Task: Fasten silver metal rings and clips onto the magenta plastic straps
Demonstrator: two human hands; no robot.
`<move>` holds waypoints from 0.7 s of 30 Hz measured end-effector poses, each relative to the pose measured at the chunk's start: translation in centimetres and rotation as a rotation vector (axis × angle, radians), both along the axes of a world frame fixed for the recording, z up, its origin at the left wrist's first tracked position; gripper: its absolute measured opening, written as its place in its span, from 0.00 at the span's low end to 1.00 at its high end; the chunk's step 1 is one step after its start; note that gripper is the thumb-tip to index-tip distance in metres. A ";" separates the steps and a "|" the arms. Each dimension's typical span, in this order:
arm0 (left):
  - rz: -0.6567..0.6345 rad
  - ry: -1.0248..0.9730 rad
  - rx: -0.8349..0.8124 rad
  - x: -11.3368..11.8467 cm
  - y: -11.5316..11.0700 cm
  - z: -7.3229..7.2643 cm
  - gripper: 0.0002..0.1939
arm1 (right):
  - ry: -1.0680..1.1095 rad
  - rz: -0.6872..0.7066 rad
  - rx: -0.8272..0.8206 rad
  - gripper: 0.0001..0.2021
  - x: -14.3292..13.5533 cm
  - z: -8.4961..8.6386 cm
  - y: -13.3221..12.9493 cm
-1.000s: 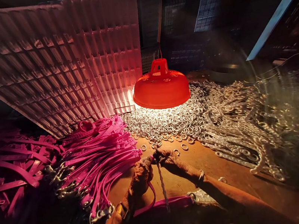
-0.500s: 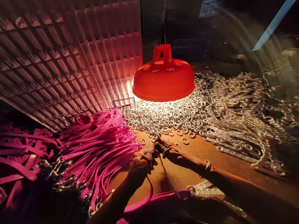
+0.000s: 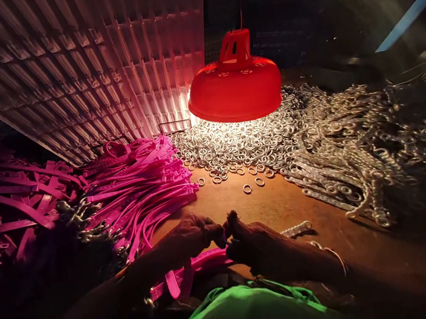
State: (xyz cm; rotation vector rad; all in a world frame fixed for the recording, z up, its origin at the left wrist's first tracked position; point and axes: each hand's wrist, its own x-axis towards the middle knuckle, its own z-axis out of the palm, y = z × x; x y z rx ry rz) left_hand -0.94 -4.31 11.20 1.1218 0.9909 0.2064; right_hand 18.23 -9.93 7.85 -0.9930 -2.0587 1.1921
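Note:
My left hand (image 3: 198, 233) and my right hand (image 3: 248, 240) meet low in the middle, above the table's front part, fingers closed and fingertips almost touching. A sliver of pink shows between the fingertips. One pink strap (image 3: 208, 260) runs under my left hand to my right hand's fingers, its loose end folded beside a small metal clasp (image 3: 149, 301). Past my right wrist, a white braided piece (image 3: 299, 229) sticks out on the table; whether it joins the strap is hidden. Shadow covers the exact grip of both hands.
Pink straps (image 3: 151, 177) with metal clips (image 3: 100, 228) lie heaped left. Metal rings (image 3: 231, 146) are piled under a hanging red lamp (image 3: 235, 91). Braided metallic lengths (image 3: 338, 161) spread right. A corrugated panel (image 3: 167, 75) stands behind. Green cloth (image 3: 245, 311) covers my lap.
Both hands have come down and nearer to me, and the pink strap now reaches my right hand. The view has tilted slightly downward, and the cord seen hanging from my hands no longer shows.

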 end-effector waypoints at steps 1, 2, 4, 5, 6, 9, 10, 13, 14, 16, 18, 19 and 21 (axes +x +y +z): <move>-0.022 -0.015 -0.028 -0.2 -0.7 -0.2 0.18 | -0.012 0.020 -0.004 0.20 0.1 -0.1 -0.9; -0.037 -0.039 -0.078 -0.3 -1.4 -0.6 0.18 | -0.014 0.032 -0.033 0.18 0.2 -0.3 -1.8; -0.036 -0.116 -0.201 -0.6 -2.8 -1.7 0.19 | 0.000 0.038 -0.128 0.10 0.2 -0.6 -3.2; -0.027 -0.171 -0.254 -0.7 -3.5 -2.3 0.19 | 0.000 0.026 -0.170 0.07 0.2 -0.9 -3.7; -0.019 -0.217 -0.284 -0.7 -4.0 -2.8 0.20 | -0.012 0.002 -0.191 0.05 0.2 -1.1 -4.2; 0.000 -0.256 -0.258 -0.7 -5.3 -3.9 0.21 | -0.133 -0.085 -0.197 0.05 0.0 -1.7 -5.0; 0.006 -0.259 -0.255 -0.7 -5.5 -4.0 0.21 | -0.176 -0.112 -0.203 0.05 -0.1 -1.9 -5.2; 0.030 -0.270 -0.281 -0.7 -6.1 -4.4 0.20 | -0.215 -0.156 -0.233 0.07 -0.4 -2.1 -5.4; 0.027 -0.279 -0.294 -0.7 -6.2 -4.4 0.20 | -0.209 -0.166 -0.233 0.08 -0.5 -2.3 -5.4; 0.013 -0.297 -0.280 -0.5 -6.6 -4.3 0.22 | -0.191 -0.182 -0.229 0.10 -0.6 -2.6 -5.6; 0.036 -0.320 -0.239 -0.3 -6.8 -3.8 0.23 | -0.175 -0.198 -0.270 0.12 -0.6 -2.9 -5.8; 0.061 -0.332 -0.225 -0.2 -7.0 -3.6 0.23 | -0.164 -0.198 -0.313 0.12 -0.6 -3.0 -5.8; 0.112 -0.333 -0.218 0.1 -7.1 -3.1 0.23 | -0.156 -0.173 -0.410 0.11 -0.6 -3.0 -5.7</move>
